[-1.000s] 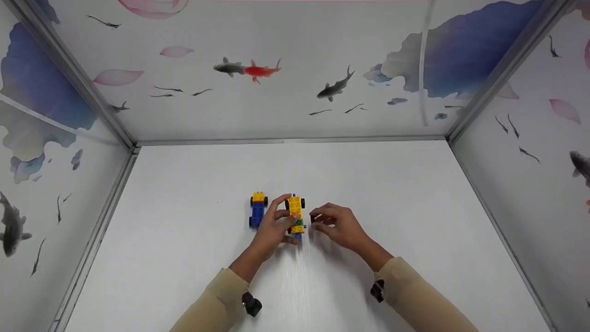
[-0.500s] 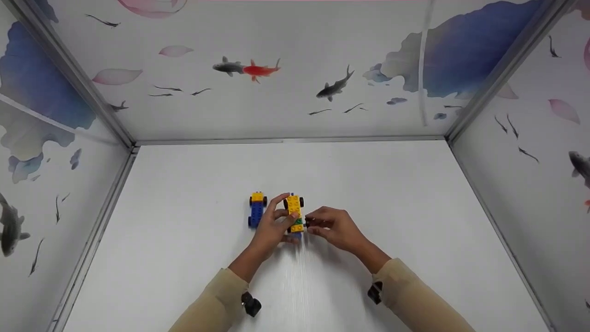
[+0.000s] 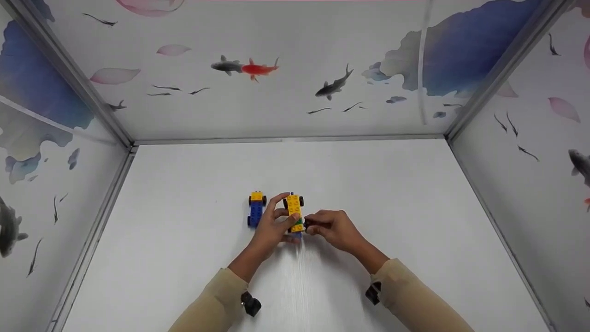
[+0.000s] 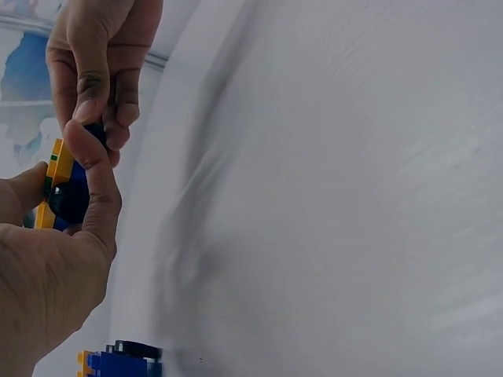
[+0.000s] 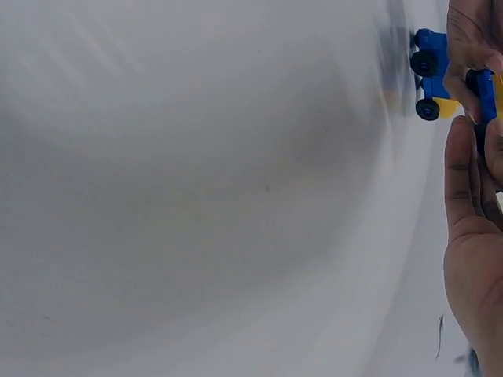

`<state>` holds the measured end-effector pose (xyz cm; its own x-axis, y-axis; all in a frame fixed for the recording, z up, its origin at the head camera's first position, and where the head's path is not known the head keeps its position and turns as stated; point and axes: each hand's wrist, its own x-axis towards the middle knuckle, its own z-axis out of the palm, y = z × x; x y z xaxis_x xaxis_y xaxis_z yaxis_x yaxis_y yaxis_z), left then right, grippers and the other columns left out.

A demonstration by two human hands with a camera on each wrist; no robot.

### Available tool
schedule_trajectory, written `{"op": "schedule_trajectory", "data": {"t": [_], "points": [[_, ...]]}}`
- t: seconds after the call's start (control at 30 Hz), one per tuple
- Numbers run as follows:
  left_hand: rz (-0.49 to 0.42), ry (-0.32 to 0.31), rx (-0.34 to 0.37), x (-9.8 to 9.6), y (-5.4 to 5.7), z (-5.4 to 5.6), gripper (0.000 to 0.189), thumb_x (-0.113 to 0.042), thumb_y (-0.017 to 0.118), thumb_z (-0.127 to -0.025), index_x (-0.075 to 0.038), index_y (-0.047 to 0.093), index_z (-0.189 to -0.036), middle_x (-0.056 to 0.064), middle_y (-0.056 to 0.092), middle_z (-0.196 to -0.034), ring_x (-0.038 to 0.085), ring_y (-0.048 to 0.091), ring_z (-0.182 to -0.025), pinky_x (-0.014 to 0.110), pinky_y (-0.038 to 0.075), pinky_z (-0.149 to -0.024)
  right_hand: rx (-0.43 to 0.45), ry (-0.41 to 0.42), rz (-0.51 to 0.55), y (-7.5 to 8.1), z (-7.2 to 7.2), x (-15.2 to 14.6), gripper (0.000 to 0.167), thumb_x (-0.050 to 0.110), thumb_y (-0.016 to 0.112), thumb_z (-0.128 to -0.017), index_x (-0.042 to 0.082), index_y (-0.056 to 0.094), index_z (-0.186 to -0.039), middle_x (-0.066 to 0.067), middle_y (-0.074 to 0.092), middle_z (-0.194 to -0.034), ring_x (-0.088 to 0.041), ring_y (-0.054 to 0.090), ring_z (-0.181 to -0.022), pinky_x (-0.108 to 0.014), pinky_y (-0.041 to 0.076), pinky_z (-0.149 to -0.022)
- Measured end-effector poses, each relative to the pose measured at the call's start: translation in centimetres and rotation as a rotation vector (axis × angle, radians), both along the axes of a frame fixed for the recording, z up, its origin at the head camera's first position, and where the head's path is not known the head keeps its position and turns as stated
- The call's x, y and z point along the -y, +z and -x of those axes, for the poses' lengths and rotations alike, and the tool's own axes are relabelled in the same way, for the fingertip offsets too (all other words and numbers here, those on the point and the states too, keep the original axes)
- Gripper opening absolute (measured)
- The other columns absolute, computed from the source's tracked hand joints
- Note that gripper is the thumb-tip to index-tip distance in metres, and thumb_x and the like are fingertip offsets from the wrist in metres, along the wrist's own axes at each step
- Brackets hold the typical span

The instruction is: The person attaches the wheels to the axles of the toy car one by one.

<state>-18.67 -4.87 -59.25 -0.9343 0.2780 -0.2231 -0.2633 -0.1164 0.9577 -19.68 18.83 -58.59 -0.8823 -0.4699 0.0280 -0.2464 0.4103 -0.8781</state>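
My left hand [image 3: 271, 227] grips a toy car [image 3: 293, 207] built of yellow, green and blue bricks, its thumb on the studded top. Black wheels show at the car's far end. On the right, my right hand [image 3: 335, 227] pinches a small black wheel [image 3: 307, 223] against the car's near right side; the fingers hide most of it. In the left wrist view, the held car [image 4: 60, 177] is tilted between thumb and fingers, with the right fingertips touching its end. A second toy car [image 3: 256, 210], blue with a yellow end and black wheels, stands just left of my left hand.
A white tabletop [image 3: 184, 193] lies under both hands. Printed panels enclose it, with the back wall [image 3: 295, 106] beyond the cars and side walls left and right. A black wrist camera [image 3: 251, 304] hangs at the left cuff, another wrist camera [image 3: 374, 293] at the right.
My right hand has moved left with the black wheel, from a gap beside the car to contact with its side. The left hand keeps its grip on the car, nearly still.
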Motion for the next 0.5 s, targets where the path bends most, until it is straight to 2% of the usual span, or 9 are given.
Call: {"op": "schedule_trajectory", "data": {"t": [0.17, 0.3, 0.5], "points": [[-0.004, 0.003, -0.005, 0.13, -0.08, 0.22, 0.068, -0.026, 0.073, -0.109, -0.038, 0.038, -0.167, 0.019, 0.061, -0.14, 0.027, 0.076, -0.104, 0.044, 0.071, -0.077, 0.015, -0.002, 0.026, 0.08, 0.02, 0.42, 0.034, 0.004, 0.077, -0.102, 0.006, 0.079, -0.135, -0.009, 0.083, -0.114, -0.012, 0.076, -0.097, -0.023, 0.066, -0.086], [-0.015, 0.004, -0.011, 0.13, -0.19, 0.26, 0.07, -0.026, 0.073, -0.109, -0.036, 0.036, -0.167, 0.019, 0.061, -0.141, 0.027, 0.076, -0.104, 0.042, 0.071, -0.075, 0.035, -0.003, 0.063, -0.04, -0.01, 0.66, 0.035, -0.002, 0.074, -0.102, 0.001, 0.077, -0.137, -0.015, 0.081, -0.113, -0.019, 0.079, -0.099, -0.03, 0.068, -0.089], [-0.007, 0.013, -0.018, 0.16, -0.24, 0.28, 0.07, -0.026, 0.074, -0.109, -0.034, 0.036, -0.168, 0.019, 0.062, -0.14, 0.025, 0.077, -0.101, 0.039, 0.07, -0.073, 0.06, -0.01, 0.082, -0.17, -0.12, 0.97, 0.034, 0.002, 0.073, -0.104, 0.0, 0.075, -0.139, -0.016, 0.08, -0.114, -0.023, 0.08, -0.1, -0.038, 0.069, -0.092]]}}
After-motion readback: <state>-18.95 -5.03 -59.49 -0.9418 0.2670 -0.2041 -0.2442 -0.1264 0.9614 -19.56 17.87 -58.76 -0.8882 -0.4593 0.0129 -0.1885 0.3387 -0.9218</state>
